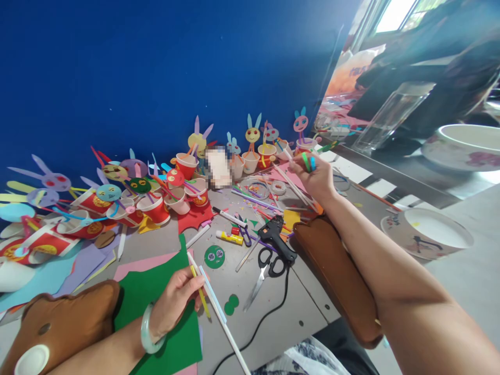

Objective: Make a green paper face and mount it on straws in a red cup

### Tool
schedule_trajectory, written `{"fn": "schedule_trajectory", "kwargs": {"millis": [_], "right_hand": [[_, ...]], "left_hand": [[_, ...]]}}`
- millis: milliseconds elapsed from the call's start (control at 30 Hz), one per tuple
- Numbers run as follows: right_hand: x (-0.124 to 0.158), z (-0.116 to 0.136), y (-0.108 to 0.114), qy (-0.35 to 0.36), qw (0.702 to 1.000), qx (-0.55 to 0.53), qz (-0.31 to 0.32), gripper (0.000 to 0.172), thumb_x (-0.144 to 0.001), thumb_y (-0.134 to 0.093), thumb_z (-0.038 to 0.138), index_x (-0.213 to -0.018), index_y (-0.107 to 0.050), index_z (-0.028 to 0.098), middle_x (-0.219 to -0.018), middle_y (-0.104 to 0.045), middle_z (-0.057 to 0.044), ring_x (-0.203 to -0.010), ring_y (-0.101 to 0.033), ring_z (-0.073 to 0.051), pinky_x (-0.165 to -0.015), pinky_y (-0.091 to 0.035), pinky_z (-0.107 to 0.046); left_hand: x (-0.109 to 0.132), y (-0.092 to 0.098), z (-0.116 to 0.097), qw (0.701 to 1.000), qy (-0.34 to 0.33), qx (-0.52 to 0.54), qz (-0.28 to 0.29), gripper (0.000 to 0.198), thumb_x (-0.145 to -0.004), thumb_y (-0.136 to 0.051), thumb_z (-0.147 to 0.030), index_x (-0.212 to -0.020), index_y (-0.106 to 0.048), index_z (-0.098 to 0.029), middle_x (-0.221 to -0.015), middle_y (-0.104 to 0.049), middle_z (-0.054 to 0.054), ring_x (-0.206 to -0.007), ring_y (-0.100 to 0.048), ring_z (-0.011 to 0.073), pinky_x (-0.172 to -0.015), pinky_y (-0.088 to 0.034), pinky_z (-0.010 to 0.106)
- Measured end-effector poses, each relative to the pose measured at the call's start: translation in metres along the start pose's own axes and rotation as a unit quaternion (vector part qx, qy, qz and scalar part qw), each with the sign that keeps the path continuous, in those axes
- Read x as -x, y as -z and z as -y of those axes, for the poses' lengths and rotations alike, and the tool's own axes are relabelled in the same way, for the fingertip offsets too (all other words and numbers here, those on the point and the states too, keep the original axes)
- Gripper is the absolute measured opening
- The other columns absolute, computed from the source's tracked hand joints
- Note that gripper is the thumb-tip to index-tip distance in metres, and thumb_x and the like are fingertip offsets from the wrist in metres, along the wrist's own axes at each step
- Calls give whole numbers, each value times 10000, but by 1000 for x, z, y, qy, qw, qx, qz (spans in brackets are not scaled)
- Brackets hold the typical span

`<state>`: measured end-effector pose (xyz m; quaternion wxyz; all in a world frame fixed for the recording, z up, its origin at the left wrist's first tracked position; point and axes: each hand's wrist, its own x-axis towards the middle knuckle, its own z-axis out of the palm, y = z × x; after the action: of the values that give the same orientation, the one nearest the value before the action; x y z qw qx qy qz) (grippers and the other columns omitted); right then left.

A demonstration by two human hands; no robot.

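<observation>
My left hand (pixel 177 297) pinches several thin sticks over a green paper sheet (pixel 167 333): a long white stick (pixel 230 341), a short light blue one (pixel 213 297) and a yellow one (pixel 200 294). My right hand (pixel 314 177) is raised at the back right, its fingers closed around what looks like a white stick (pixel 288 154). Green and blue bands (pixel 308 162) show at its fingers. Between my hands lie a black glue gun (pixel 277 242), black-handled scissors (pixel 261 276), a yellow glue stick (pixel 229 238) and a green paper disc with eyes (pixel 214 257).
Red and white paper cups (pixel 152 208) with paper rabbit figures line the blue partition (pixel 156 67). Brown cushions (pixel 336 281) lie under both forearms. White bowls (pixel 425 234) stand at right, near a clear glass (pixel 394 117). The glue gun's cord (pixel 269 315) crosses the front.
</observation>
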<state>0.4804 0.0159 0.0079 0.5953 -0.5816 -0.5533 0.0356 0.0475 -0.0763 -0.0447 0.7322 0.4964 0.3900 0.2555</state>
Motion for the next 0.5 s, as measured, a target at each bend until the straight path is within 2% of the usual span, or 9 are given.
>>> {"fn": "schedule_trajectory", "kwargs": {"millis": [67,167,267,367,500], "right_hand": [[2,-2,0,8,994,92,57,275,-774,-726,427,-884,-709,175,-711,-666,-7,-639,-605,-153,-615,-489,-278],[5,-3,-1,12,970,205,131,305,-813,-655,422,-924,-725,146,-711,-669,-18,-624,-579,-149,-577,-451,-258],[5,-4,-6,-4,949,267,166,338,-869,-552,383,-1012,-720,127,-814,-714,-65,-700,-624,-183,-606,-457,-263],[-1,-2,-18,-13,914,340,221,340,-876,-519,336,-1038,-727,122,-862,-737,-106,-765,-659,-226,-647,-459,-283],[-18,1,-42,-10,851,424,310,348,-871,-571,330,-1138,-725,167,-969,-754,-133,-895,-683,-286,-723,-471,-321]], "left_hand": [[0,0,0,1000,0,-1,-2,365,-829,-696,-470,-719,-586,-140,-580,-549,-25,-470,-466,62,-465,-411,179],[-1,0,0,1000,-3,-1,-1,364,-834,-690,-471,-730,-591,-137,-580,-548,-27,-473,-467,60,-469,-411,174],[-2,-1,0,1000,-5,1,1,376,-827,-691,-488,-741,-589,-136,-577,-548,-31,-461,-464,56,-463,-409,171],[-3,-1,0,1000,-2,-4,3,416,-802,-700,-529,-735,-582,-136,-565,-546,-32,-441,-466,59,-450,-412,178],[-3,-2,-3,1000,-9,-11,-6,469,-769,-708,-578,-689,-552,-143,-538,-534,-31,-420,-461,62,-426,-396,179]]}}
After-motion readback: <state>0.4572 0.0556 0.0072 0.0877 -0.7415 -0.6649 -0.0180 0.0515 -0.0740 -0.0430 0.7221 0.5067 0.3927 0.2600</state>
